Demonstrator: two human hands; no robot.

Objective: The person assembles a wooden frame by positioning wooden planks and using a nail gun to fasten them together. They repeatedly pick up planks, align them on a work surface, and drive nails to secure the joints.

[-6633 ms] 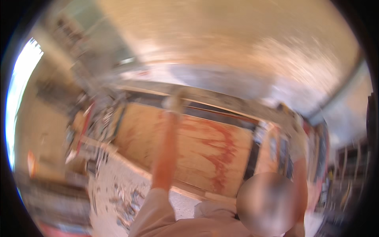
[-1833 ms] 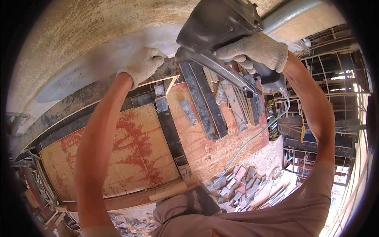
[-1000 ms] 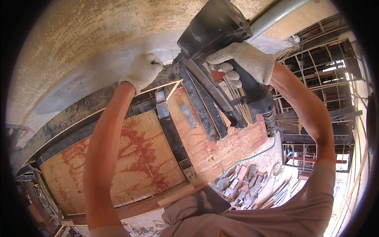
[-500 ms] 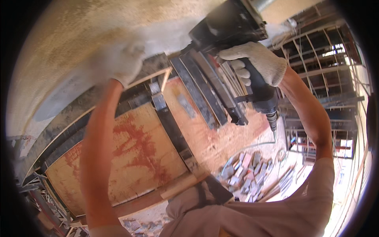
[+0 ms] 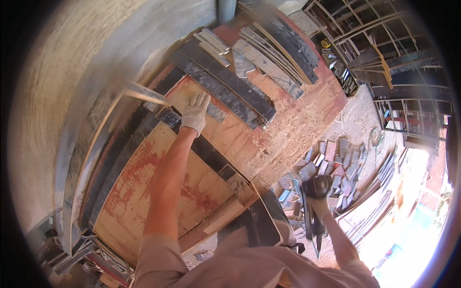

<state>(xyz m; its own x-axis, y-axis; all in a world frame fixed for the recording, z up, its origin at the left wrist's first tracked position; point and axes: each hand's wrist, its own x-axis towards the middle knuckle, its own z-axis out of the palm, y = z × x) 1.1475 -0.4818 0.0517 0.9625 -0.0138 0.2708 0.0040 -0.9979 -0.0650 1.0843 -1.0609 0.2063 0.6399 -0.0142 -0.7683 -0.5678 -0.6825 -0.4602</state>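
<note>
My left hand [image 5: 195, 114], in a pale work glove, lies palm down on the orange-brown wooden board [image 5: 240, 144], fingers stretched out and slightly apart. Close by it are a small dark block [image 5: 170, 116] and a light wood batten [image 5: 148, 95] tilted up toward the wall. Dark wood strips [image 5: 225, 91] lie on the board just beyond my fingers. Low on the right, my gloved right hand [image 5: 320, 207] is closed round the handle of a black nail gun [image 5: 317, 186]. A thin hose runs from the tool. My grip is partly hidden by the tool's body.
A rough plastered wall [image 5: 120, 33] curves along the left. Thin battens [image 5: 271, 53] are stacked on the board's far part. Wood offcuts [image 5: 331, 163] are heaped on the floor to the right, below a lattice of bars [image 5: 379, 24]. Long strips [image 5: 374, 211] lie nearby.
The nail gun in my right hand has come down from the upper middle to the lower right. My left hand has moved from beside the wall onto the board.
</note>
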